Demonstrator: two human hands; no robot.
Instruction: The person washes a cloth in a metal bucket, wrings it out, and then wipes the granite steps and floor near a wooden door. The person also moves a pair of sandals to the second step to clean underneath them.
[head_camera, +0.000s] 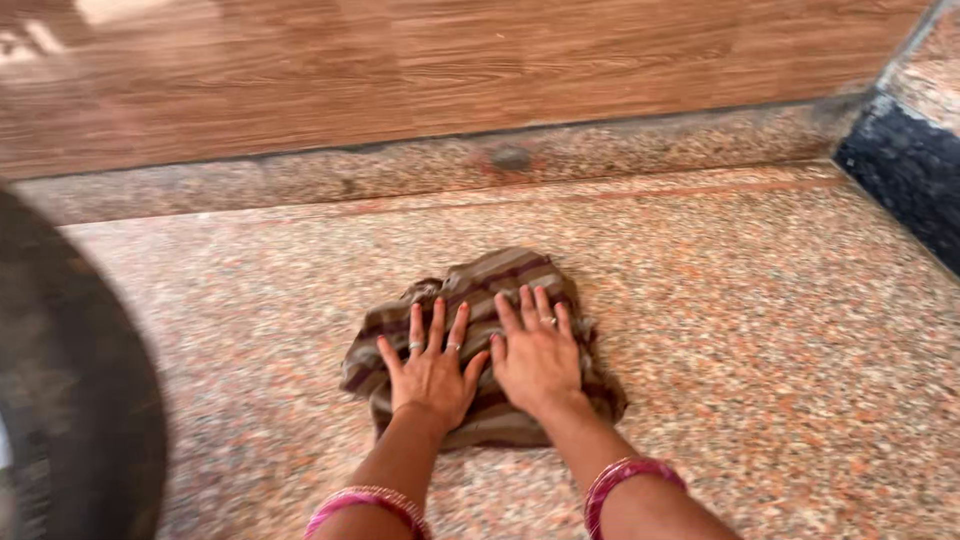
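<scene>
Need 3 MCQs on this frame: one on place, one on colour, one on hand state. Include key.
1. Where does the cloth lie?
A. on the speckled stone floor
B. on a wooden table
C. in a bucket

2. What is the cloth's colour?
A. plain white
B. brown with darker stripes
C. bright blue

3. How are the hands placed?
A. both lifted clear
B. one pinching a corner
C. both flat on the cloth

Key: 1 A, pinkish granite shows all round it. 2 B, stripes run across the folds. 3 C, left hand and right hand press palm down, fingers spread, side by side.
</scene>
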